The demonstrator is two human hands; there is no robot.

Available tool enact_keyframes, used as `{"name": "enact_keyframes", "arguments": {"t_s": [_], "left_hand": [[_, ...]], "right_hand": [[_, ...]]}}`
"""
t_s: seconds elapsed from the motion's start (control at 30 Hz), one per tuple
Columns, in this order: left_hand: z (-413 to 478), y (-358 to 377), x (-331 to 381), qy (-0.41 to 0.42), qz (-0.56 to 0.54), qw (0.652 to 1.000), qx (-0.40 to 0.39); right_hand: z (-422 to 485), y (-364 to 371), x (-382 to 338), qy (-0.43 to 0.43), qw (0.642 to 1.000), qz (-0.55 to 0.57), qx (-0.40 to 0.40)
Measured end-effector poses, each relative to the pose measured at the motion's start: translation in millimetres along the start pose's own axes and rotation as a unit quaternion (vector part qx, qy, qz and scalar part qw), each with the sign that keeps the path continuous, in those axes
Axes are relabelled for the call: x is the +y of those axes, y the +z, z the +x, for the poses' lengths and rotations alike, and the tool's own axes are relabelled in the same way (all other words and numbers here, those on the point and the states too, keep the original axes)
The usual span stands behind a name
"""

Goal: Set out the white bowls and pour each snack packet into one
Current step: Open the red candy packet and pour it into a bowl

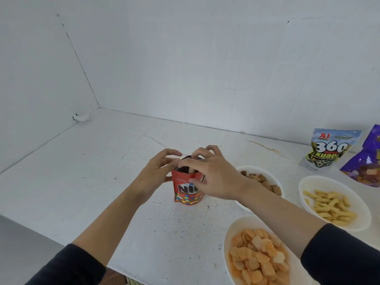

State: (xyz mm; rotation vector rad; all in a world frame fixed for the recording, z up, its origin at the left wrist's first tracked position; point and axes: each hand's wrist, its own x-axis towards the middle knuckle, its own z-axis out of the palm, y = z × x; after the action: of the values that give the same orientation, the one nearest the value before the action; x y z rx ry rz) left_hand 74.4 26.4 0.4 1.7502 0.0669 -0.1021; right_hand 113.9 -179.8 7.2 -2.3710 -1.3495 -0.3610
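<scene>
A red snack packet (186,193) with coloured candies printed on it stands upright in the middle of the white table. My left hand (159,171) grips its top edge from the left. My right hand (209,175) pinches the top edge from the right, and the mouth of the packet is spread apart between them. Three white bowls sit at the right: one with brown squares (273,177), one with pale yellow sticks (308,186), and one with orange crackers (228,243).
A blue-and-white seed packet (327,153) and a purple packet (366,161) stand at the far right by the back wall. White walls close the table at the left and back. The table's front edge (86,245) runs diagonally at lower left.
</scene>
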Motion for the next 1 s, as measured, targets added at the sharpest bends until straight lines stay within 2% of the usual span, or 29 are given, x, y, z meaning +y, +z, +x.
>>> {"name": "enact_keyframes", "arguments": {"t_s": [0.1,0.23,0.33,0.4,0.53,0.67,0.87,1.0], "left_hand": [[-5.9,-0.4,-15.3,-0.036,-0.077,0.996,-0.001],[-14.6,0.8,-33.6,-0.068,-0.101,0.992,-0.038],[-17.1,-0.6,-41.4,-0.084,-0.107,0.991,-0.012],[-19.0,-1.0,-45.2,-0.068,-0.083,0.994,-0.008],[-22.1,6.2,-44.1,-0.04,-0.031,0.999,-0.008],[-19.4,12.8,-36.0,-0.004,-0.066,0.998,0.022],[-7.7,32.6,-14.2,0.028,-0.135,0.989,0.048],[0.5,50.5,-4.4,0.005,-0.201,0.979,0.031]], "right_hand": [[6.0,3.8,-0.6,-0.009,1.0,-0.011,-0.02],[15.4,8.5,-1.6,-0.002,0.999,0.024,-0.047],[19.6,11.1,-1.9,0.048,0.994,0.095,-0.039],[19.9,9.4,-0.3,0.104,0.985,0.141,0.005],[21.0,-4.6,4.7,0.225,0.934,0.257,0.106],[24.1,-23.7,9.6,0.283,0.896,0.298,0.17],[16.1,-52.6,12.5,0.365,0.813,0.378,0.251],[0.8,-59.4,19.0,0.394,0.8,0.357,0.277]]}}
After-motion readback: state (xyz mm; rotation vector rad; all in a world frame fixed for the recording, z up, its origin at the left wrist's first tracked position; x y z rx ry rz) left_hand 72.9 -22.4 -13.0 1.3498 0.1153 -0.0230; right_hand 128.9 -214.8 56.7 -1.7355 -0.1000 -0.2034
